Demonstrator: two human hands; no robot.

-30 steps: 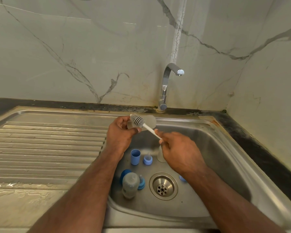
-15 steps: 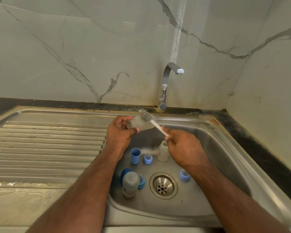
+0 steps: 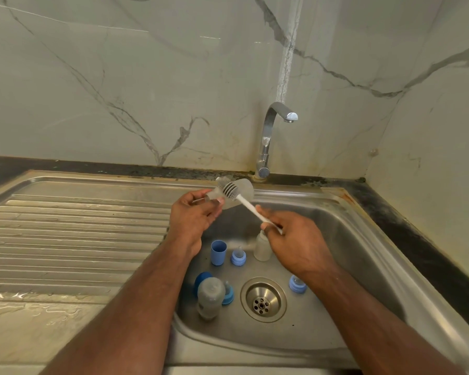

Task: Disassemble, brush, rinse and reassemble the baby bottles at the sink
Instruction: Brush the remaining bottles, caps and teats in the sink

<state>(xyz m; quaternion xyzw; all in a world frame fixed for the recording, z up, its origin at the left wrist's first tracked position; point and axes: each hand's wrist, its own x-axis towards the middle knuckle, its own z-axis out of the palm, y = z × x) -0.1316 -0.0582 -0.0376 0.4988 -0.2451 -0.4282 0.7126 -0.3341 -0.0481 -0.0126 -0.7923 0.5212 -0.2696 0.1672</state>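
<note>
- The clear bottle body [image 3: 241, 191] is being held roughly on its side above the back-left corner of the sink basin [image 3: 363, 255], just in front of the tap base.
- The left hand [image 3: 192, 215] is gripping this bottle body at its narrower end, fingers and thumb curled around it.
- The right hand [image 3: 295, 239] is pinching the white handle of the bottle brush [image 3: 230, 188] near its lower end, fingers closed on it.
- The ribbed grey brush head is lying across the bottle body; whether it is inside or against the outer wall cannot be told.
- Step in hand, as judged: brushing this bottle body.
- To do it well, the left hand should be keeping the bottle steady while the right hand is turning and stroking the brush along the full length, including the base and the neck.
- A grip nearer the brush head would probably be giving firmer control.
- The tap [image 3: 271, 131] is showing no water; rinsing is likely following.
- Waiting on the basin floor: a blue cap [image 3: 218, 252], a blue teat ring [image 3: 238, 257], a small upright bottle [image 3: 262, 247], a lying bottle [image 3: 211, 296], and another teat ring [image 3: 297, 284] near the drain [image 3: 263, 299].
- Work should be staying over the basin so that a slipped part is landing inside it.
</note>
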